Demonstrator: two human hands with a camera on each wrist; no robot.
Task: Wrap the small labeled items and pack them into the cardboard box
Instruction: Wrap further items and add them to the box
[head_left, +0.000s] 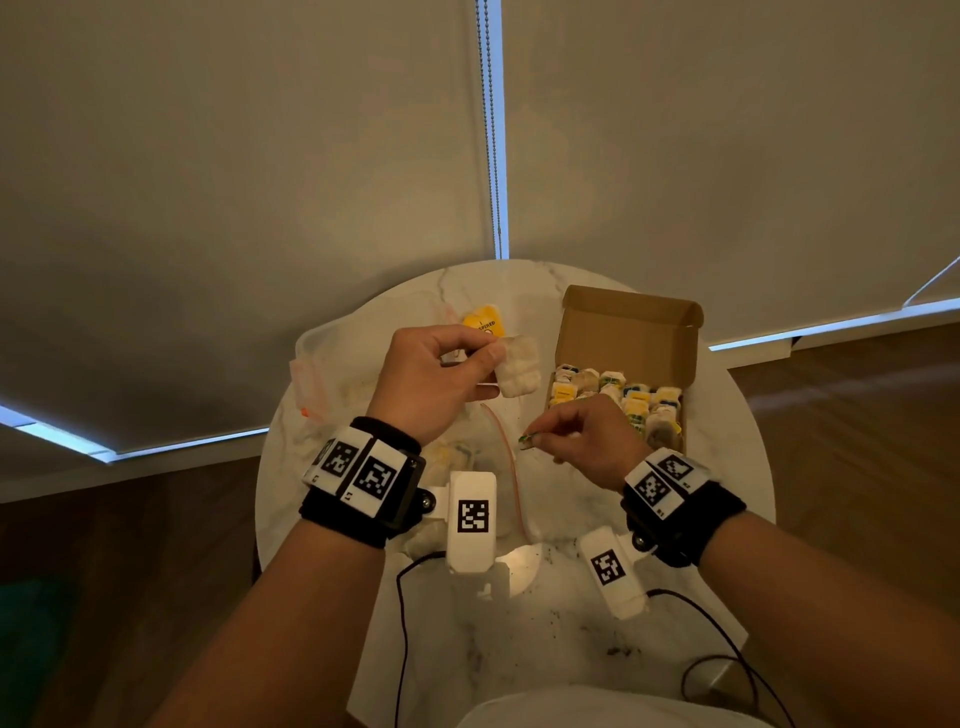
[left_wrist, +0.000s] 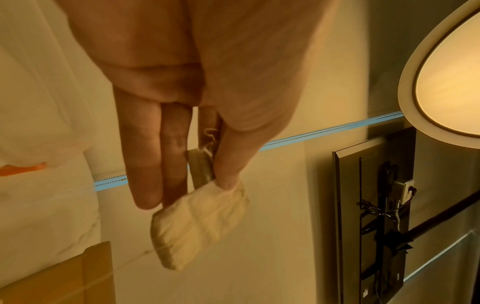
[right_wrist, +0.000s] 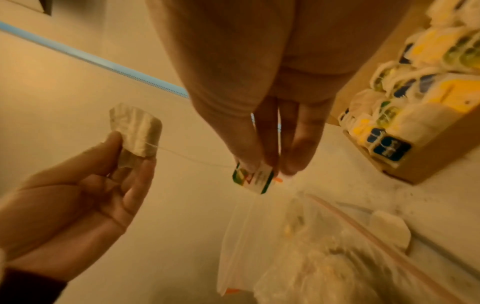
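Observation:
My left hand (head_left: 470, 358) is raised above the round table and pinches a folded white tea bag (head_left: 517, 371) (left_wrist: 197, 222) (right_wrist: 136, 129) between thumb and fingers. A thin string runs from the tea bag to its small green and white paper tag (right_wrist: 253, 179) (head_left: 527, 440), which my right hand (head_left: 545, 441) (right_wrist: 262, 164) pinches lower and to the right. The open cardboard box (head_left: 631, 338) (right_wrist: 426, 164) stands at the right of the table, holding several wrapped tea bags (head_left: 618, 397) with yellow, green and blue tags.
A clear zip bag (head_left: 511, 467) (right_wrist: 311, 246) with more tea bags lies on the marble table (head_left: 561, 613) under my hands. A yellow sachet (head_left: 484, 319) and another clear bag (head_left: 332, 374) lie at the back left. Black cables trail off the near edge. Crumbs dot the tabletop.

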